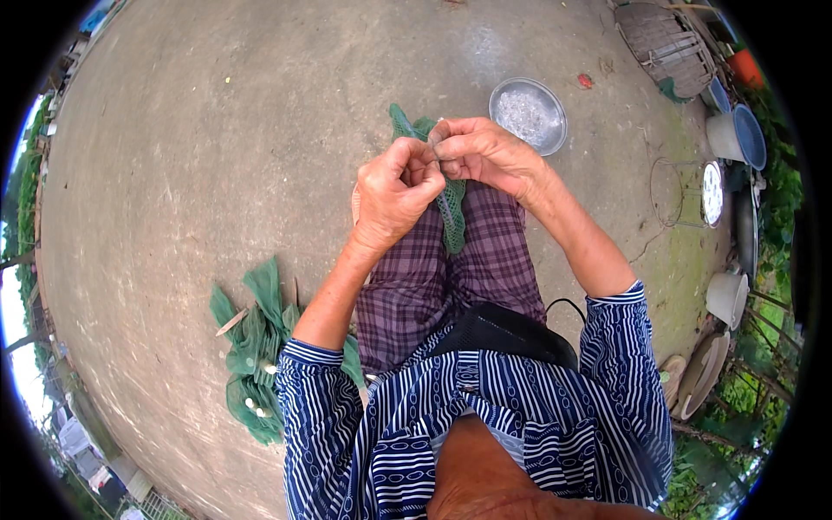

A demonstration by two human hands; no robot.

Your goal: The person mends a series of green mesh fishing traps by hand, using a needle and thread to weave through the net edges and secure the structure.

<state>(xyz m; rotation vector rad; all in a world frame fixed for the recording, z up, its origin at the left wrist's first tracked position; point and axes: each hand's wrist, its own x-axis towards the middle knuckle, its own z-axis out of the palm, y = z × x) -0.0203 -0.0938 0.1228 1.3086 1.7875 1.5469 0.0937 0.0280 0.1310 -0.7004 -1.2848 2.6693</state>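
Observation:
Above my knees, a strip of green netting [451, 215] hangs over my lap, with more of it bunched up beyond my fingers. My left hand [394, 186] is closed in a pinch on the netting, thumb against forefinger. Coming from the right, my right hand [490, 158] pinches at the same spot, its fingertips meeting those of the left. Any thread or small piece between the fingertips is too fine to make out. A shallow metal basin [562, 130] stands on the ground just past my right hand, with shiny clear or whitish stuff in it.
At my left lies a heap of green netting [260, 360] with white floats and thin sticks. Along the right edge are a round wooden slatted lid [663, 50], a blue-rimmed tub [732, 137], a wire stand [667, 192] and a white bucket [726, 299]. Concrete ground [191, 173] surrounds me.

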